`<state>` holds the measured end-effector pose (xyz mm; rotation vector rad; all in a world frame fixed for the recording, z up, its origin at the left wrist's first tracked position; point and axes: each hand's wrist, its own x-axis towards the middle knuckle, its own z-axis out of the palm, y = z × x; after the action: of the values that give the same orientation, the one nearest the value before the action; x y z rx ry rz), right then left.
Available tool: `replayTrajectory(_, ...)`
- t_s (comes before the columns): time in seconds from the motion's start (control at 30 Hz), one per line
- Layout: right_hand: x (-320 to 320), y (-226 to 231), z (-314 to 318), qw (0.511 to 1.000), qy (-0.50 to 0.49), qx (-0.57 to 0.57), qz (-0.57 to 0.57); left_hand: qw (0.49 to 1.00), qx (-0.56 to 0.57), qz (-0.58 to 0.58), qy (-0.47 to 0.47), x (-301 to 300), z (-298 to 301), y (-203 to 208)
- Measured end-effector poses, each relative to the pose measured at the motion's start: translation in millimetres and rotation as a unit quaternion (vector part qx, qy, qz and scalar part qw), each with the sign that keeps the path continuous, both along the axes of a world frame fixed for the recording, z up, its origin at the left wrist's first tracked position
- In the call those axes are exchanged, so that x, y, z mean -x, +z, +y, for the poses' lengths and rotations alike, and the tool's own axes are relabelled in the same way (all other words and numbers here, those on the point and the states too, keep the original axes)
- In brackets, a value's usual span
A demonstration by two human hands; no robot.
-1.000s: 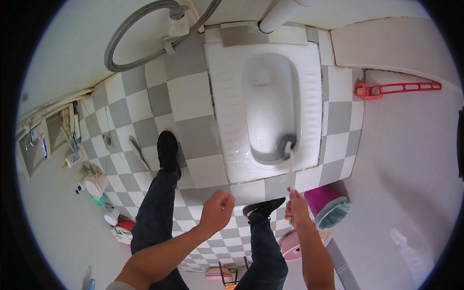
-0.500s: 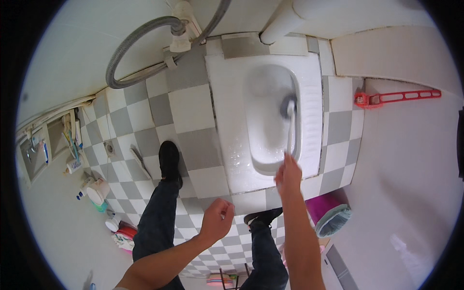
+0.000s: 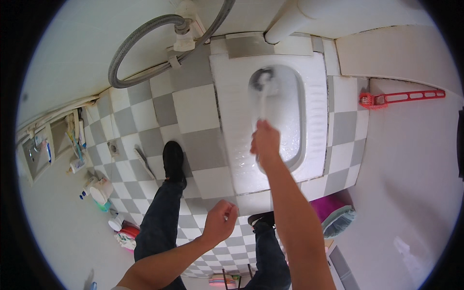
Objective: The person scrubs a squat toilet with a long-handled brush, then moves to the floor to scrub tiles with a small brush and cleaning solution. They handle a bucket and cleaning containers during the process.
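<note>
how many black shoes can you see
2. One is on the floor left of the squat toilet; the other is below the toilet in the picture, partly hidden by the right forearm.

Blurry brush (image 3: 262, 79), lwr end hidden by R hand (image 3: 266, 141)

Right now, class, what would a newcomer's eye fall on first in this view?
Probably the white squat toilet at upper centre, where the right hand holds a pale-handled brush, its dark, blurred head inside the basin's far end. Next, perhaps, the bright red brush at the right, and the looped grey hose at upper left.
</note>
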<state>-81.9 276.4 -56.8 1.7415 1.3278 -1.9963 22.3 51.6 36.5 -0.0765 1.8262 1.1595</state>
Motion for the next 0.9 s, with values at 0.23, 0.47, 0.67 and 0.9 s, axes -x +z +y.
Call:
replayTrajectory(0.23,-100.5,12.9,14.0,0.811,0.484,-0.278,-0.176,0.999,0.002,-0.002,0.034,-5.4,-4.0,-6.5)
replayTrajectory(0.47,-46.3,6.7,88.7,0.646,0.557,-0.447,-0.270,1.000,0.009,-0.013,0.027,-1.4,-4.5,-6.5)
replayTrajectory(0.67,-1.2,-58.9,49.0,0.697,0.563,-0.343,-0.283,0.999,0.007,-0.031,0.038,-0.9,7.3,-2.6)
replayTrajectory(0.9,-6.6,13.6,138.3,0.905,0.393,-0.018,-0.162,0.999,0.011,-0.008,0.035,-0.1,-0.1,-3.3)
